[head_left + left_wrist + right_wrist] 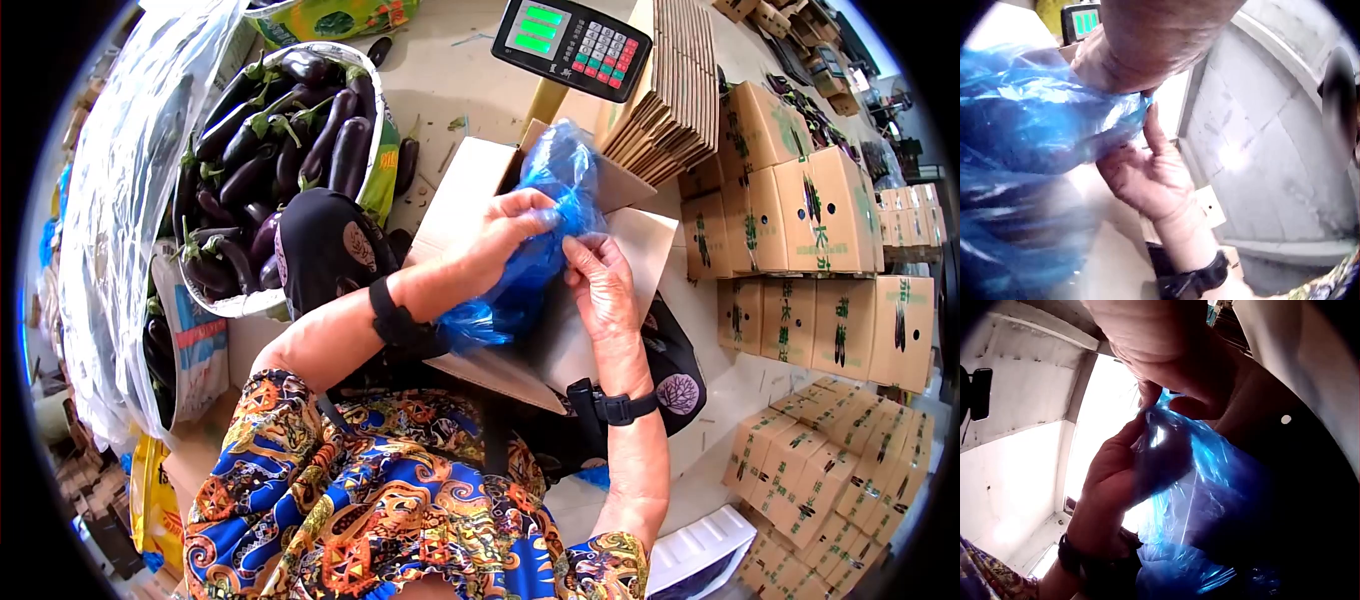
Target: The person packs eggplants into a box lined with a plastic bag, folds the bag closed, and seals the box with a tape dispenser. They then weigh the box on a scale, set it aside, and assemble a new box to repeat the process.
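Note:
A blue plastic bag (540, 260) stretches over an open cardboard box (600, 335), which stands between the person's knees. My left hand (508, 232) grips the bag's bunched film with thumb and fingers. Close beside it, my right hand (605, 285) pinches the film's edge between thumb and fingertips. In the left wrist view the right hand (1154, 181) meets the left at the narrow end of the bag (1054, 119). Crumpled film spreads below both hands in the right wrist view, with the left hand (1110, 472) partly behind the bag (1191, 475).
A lined basket (225, 305) of eggplants (275, 140) is at the left, near clear plastic sheeting (120, 200). A scale display (572, 45) stands ahead by a stack of flattened cardboard (665, 90). Printed cartons (820, 220) pile up at the right, and a white crate (705, 555) sits low.

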`<state>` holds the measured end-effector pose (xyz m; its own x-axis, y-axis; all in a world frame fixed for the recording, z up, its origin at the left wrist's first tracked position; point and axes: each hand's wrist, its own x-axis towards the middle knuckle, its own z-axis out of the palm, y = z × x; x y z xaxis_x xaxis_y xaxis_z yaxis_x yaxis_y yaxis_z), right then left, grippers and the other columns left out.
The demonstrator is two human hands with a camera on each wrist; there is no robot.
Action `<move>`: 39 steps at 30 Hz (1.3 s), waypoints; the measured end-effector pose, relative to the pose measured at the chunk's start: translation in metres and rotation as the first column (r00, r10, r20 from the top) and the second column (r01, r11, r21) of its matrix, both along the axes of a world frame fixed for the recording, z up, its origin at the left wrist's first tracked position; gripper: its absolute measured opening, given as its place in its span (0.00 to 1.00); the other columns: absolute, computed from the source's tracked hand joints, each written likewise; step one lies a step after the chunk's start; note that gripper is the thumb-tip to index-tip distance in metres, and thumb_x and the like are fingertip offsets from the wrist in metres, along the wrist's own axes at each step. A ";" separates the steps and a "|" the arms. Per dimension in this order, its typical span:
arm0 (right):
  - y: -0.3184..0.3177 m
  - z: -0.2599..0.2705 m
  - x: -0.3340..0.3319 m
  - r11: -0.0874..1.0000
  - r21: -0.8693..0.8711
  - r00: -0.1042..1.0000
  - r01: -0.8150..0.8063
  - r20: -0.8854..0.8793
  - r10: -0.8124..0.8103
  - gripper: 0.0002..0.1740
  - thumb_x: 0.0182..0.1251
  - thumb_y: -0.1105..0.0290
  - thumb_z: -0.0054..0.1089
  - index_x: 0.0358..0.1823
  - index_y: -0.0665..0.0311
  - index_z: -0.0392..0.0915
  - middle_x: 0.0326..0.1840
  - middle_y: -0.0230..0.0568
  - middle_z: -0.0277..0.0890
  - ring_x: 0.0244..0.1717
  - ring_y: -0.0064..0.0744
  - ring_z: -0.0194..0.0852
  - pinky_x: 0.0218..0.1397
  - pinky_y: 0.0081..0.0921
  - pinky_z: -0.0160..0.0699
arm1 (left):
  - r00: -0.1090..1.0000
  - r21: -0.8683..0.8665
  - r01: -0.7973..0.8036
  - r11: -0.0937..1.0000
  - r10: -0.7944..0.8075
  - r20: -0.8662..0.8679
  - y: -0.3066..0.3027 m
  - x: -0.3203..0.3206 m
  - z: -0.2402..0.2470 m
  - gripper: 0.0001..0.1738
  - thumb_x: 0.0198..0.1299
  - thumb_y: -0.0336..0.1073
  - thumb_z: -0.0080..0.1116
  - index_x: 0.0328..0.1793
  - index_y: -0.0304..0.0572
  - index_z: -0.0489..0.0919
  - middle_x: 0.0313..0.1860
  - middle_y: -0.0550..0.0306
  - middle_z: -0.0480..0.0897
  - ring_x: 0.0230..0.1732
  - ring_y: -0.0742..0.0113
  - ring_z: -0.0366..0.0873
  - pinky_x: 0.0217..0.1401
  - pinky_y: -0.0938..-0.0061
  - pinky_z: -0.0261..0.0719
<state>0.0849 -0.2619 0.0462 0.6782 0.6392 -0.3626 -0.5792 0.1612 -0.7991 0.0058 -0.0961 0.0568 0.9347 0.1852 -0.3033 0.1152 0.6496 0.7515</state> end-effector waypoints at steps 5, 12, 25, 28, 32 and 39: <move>0.000 0.015 -0.006 0.998 -0.028 0.989 0.053 -0.136 -0.056 0.13 0.70 0.60 0.67 0.50 0.56 0.81 0.38 0.23 0.79 0.35 0.15 0.73 0.36 0.14 0.69 | 0.998 0.133 0.064 0.989 -0.060 -0.028 0.004 -0.007 0.022 0.06 0.67 0.33 0.59 0.46 0.41 0.82 0.40 0.65 0.83 0.43 0.78 0.77 0.51 0.78 0.77; 0.006 0.016 0.002 0.992 0.008 0.992 0.128 -0.012 -0.128 0.07 0.67 0.70 0.68 0.45 0.57 0.84 0.38 0.26 0.83 0.37 0.18 0.77 0.43 0.15 0.73 | 0.982 0.421 0.150 0.895 -0.184 0.041 0.000 -0.008 0.003 0.06 0.64 0.33 0.61 0.44 0.42 0.84 0.43 0.67 0.82 0.45 0.78 0.75 0.56 0.78 0.73; -0.085 0.017 0.044 0.843 0.118 0.850 0.526 -0.110 -0.515 0.10 0.78 0.68 0.50 0.52 0.63 0.77 0.52 0.41 0.81 0.56 0.39 0.78 0.60 0.41 0.79 | 0.980 0.086 -0.193 0.977 0.197 -0.041 0.073 0.038 0.024 0.11 0.66 0.29 0.59 0.53 0.36 0.78 0.46 0.53 0.80 0.44 0.62 0.80 0.45 0.65 0.84; -0.104 0.008 0.067 0.853 -0.002 0.853 0.522 0.011 -0.522 0.12 0.78 0.66 0.51 0.53 0.65 0.75 0.50 0.42 0.80 0.49 0.37 0.80 0.57 0.38 0.80 | 0.981 0.555 -0.113 0.824 0.180 -0.068 0.102 0.057 0.034 0.14 0.63 0.31 0.62 0.54 0.35 0.79 0.42 0.52 0.79 0.42 0.61 0.79 0.45 0.69 0.79; -0.110 0.047 0.075 0.967 -0.115 0.972 0.228 0.092 -0.218 0.16 0.71 0.57 0.66 0.47 0.61 0.78 0.44 0.32 0.79 0.43 0.22 0.77 0.50 0.23 0.77 | 0.980 0.779 -0.061 0.624 0.187 -0.073 0.148 0.075 0.008 0.10 0.71 0.38 0.54 0.48 0.39 0.80 0.31 0.64 0.75 0.30 0.77 0.68 0.31 0.78 0.67; -0.131 0.031 0.128 0.879 -0.289 0.912 0.379 0.279 -0.301 0.07 0.73 0.62 0.63 0.39 0.55 0.81 0.29 0.17 0.73 0.31 0.11 0.69 0.35 0.13 0.69 | 0.981 0.884 -0.055 0.464 0.188 -0.037 0.179 0.110 -0.021 0.08 0.70 0.37 0.55 0.47 0.42 0.79 0.30 0.64 0.80 0.28 0.78 0.69 0.29 0.78 0.67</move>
